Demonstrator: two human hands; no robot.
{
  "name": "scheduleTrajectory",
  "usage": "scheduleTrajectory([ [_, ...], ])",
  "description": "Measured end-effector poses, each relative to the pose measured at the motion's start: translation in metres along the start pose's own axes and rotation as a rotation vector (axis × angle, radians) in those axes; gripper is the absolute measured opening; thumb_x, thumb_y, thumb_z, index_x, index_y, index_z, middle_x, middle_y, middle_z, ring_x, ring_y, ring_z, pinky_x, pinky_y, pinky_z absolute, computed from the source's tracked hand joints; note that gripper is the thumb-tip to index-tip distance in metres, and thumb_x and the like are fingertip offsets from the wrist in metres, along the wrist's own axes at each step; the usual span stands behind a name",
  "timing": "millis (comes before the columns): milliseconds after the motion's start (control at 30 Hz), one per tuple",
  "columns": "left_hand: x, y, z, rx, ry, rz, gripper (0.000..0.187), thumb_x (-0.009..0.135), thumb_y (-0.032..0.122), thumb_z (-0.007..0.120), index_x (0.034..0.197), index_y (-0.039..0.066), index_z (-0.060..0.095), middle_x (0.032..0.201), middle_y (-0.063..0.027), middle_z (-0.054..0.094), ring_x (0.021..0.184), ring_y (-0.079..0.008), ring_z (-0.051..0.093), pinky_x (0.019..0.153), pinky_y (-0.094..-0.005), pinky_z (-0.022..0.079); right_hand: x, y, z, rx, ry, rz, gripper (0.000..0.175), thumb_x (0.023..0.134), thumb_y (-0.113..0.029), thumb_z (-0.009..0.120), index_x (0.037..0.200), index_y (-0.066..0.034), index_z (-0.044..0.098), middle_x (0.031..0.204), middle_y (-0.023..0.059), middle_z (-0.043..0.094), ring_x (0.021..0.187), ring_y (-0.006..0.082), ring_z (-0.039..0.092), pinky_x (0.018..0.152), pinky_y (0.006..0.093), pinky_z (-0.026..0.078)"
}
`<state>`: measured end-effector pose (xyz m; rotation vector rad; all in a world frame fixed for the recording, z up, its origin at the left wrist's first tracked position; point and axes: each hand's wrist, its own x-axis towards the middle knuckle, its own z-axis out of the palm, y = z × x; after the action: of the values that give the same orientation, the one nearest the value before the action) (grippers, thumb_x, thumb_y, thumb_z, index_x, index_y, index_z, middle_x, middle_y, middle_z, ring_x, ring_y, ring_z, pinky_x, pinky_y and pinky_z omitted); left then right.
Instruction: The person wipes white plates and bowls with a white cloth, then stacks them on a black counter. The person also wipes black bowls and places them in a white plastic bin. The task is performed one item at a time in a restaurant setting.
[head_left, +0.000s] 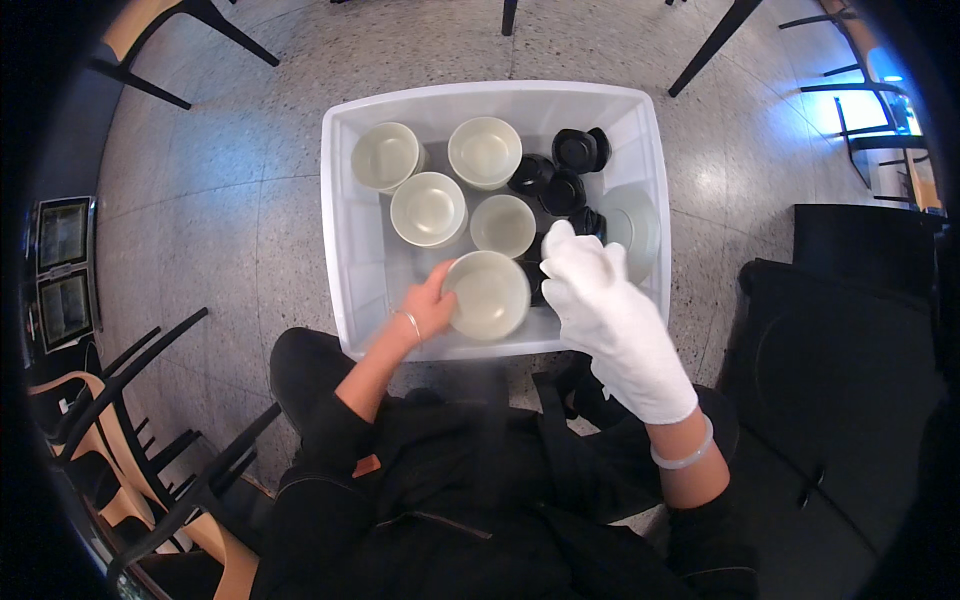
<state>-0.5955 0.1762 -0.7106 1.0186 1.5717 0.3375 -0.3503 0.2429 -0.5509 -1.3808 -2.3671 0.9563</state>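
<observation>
My bare left hand (433, 304) grips the rim of a pale cream bowl (491, 296) at the near side of a white plastic tub (333, 240). My right hand (592, 281), in a white knitted glove, is over the tub's right part, its fingers bent; whether it holds something cannot be told. Beyond the held bowl stand more cream bowls (428, 209), some in stacks. Several small black dishes (562, 193) lie to their right, partly hidden by the glove. A pale greenish plate (632, 229) leans against the tub's right wall.
The tub stands on a speckled tile floor (217, 225), close to my knees. A black padded seat (832, 375) is at the right. Wooden chairs with black legs (225, 457) are at the lower left, and black furniture legs (712, 52) rise beyond the tub.
</observation>
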Motion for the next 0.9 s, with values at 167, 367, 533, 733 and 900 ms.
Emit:
scheduleTrajectory([
  [167,-0.050,0.081,0.024,-0.047,0.245,0.362,0.039,0.096,0.030,0.040,0.130,0.013,0.043,0.094,-0.0277,0.063,0.091,-0.0443,0.060,0.082,-0.0463,0.047,0.004,-0.050,0.018,-0.906,0.153,-0.150,0.035,0.084,-0.006,0.049,0.115,0.0101,0.047,0.106,0.0177,0.054,0.081,0.0267,0.060,0.063,0.0297,0.049],
  [367,-0.058,0.073,0.003,-0.142,0.224,0.161,0.040,0.097,0.035,0.038,0.129,0.012,0.045,0.097,-0.0249,0.063,0.092,-0.0452,0.059,0.081,-0.0482,0.046,0.023,-0.040,0.013,-0.302,0.050,-0.220,0.045,0.075,-0.005,0.052,0.113,0.0179,0.046,0.098,0.0242,0.057,0.087,0.0349,0.055,0.075,0.0406,0.046],
  [533,-0.070,0.080,0.020,-0.039,0.304,0.232,0.042,0.097,0.037,0.037,0.130,0.012,0.043,0.100,-0.0263,0.062,0.094,-0.0462,0.058,0.082,-0.0487,0.046,0.024,-0.048,0.016,-0.258,0.085,-0.269,0.034,0.074,-0.011,0.054,0.100,0.0108,0.053,0.090,0.0196,0.053,0.081,0.0323,0.051,0.068,0.0460,0.042],
  [733,-0.063,0.069,0.018,-0.342,0.254,0.297,0.040,0.098,0.033,0.039,0.126,0.006,0.051,0.104,-0.0178,0.064,0.098,-0.0288,0.062,0.086,-0.0348,0.045,0.030,-0.048,0.019,-0.379,0.090,-0.490,0.022,0.078,-0.017,0.054,0.092,-0.0006,0.055,0.085,0.0139,0.052,0.079,0.0308,0.053,0.072,0.0504,0.040],
  [900,-0.062,0.054,0.030,-0.273,0.344,0.259,0.040,0.098,0.034,0.040,0.126,0.008,0.052,0.106,-0.0201,0.063,0.101,-0.0326,0.061,0.088,-0.0354,0.045,0.026,-0.045,0.001,-0.230,0.067,-0.335,0.033,0.078,-0.012,0.053,0.108,0.0026,0.055,0.104,0.0178,0.055,0.089,0.0345,0.054,0.079,0.0415,0.043],
])
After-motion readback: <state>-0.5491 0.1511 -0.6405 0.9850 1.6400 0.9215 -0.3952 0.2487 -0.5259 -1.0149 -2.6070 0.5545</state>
